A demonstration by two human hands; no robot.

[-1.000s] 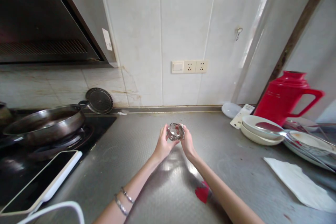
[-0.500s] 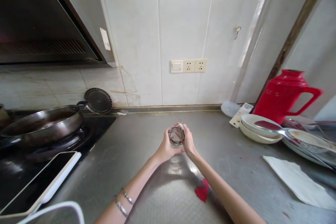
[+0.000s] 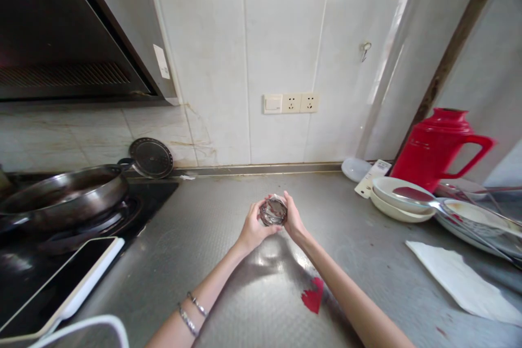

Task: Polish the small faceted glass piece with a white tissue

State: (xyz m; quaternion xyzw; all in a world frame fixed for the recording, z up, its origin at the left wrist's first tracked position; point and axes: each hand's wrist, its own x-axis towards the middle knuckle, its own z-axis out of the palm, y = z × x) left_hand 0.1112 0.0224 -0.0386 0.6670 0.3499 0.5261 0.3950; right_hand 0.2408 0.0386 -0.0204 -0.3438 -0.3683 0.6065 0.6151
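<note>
A small faceted clear glass [image 3: 273, 211] is held between both my hands above the steel counter [image 3: 228, 283]. My left hand [image 3: 250, 228] wraps the glass from the left and below, fingers curled. Against its right side my right hand [image 3: 292, 217] presses, fingers closed round it. Two silver bracelets [image 3: 191, 312] sit on my left forearm. A red smear [image 3: 312, 299] lies on the counter under my right forearm.
A dark wok [image 3: 65, 198] sits on the stove at left, with a tablet [image 3: 53, 283] in front. At right stand a red thermos jug [image 3: 438, 147], stacked white bowls [image 3: 399, 204], a metal ladle [image 3: 444, 207] and a white paper towel [image 3: 460, 283]. Wall sockets [image 3: 290, 103] face me.
The glass has turned between my hands and sunk slightly toward the counter; both hands keep hold of it.
</note>
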